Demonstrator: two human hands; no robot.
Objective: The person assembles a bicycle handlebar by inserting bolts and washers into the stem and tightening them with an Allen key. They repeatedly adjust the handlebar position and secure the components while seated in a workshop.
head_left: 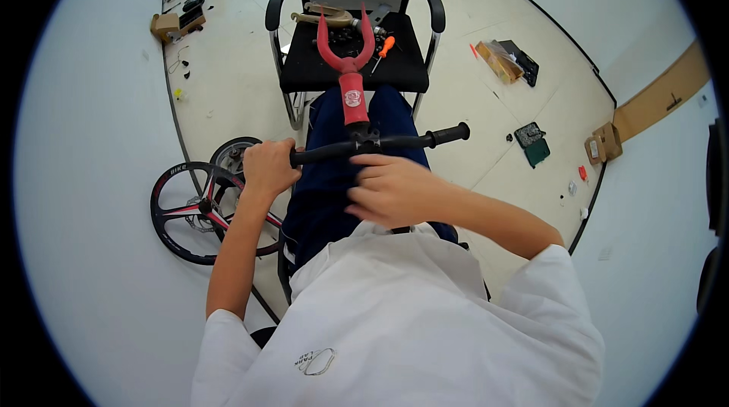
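Observation:
A black handlebar [326, 152] lies across my lap, joined by a black stem clamp [365, 136] to a red bicycle fork [348, 64] whose two prongs point away from me. My left hand [267, 170] is wrapped round the bar's left end and covers it. On the right, the black rubber grip [449, 134] is bare. Just on my side of the clamp is my right hand [401, 190], its fingers curled and slightly blurred, the index finger close to the bar. Whatever those fingers may hold is hidden.
Facing me, a black office chair [300, 73] carries loose parts and an orange-handled screwdriver [386, 46]. A three-spoke wheel [182, 212] leans by the left wall with a smaller wheel [234, 155] behind. To the right, a green tool case [536, 152] and a cardboard box [607, 143] sit on the floor.

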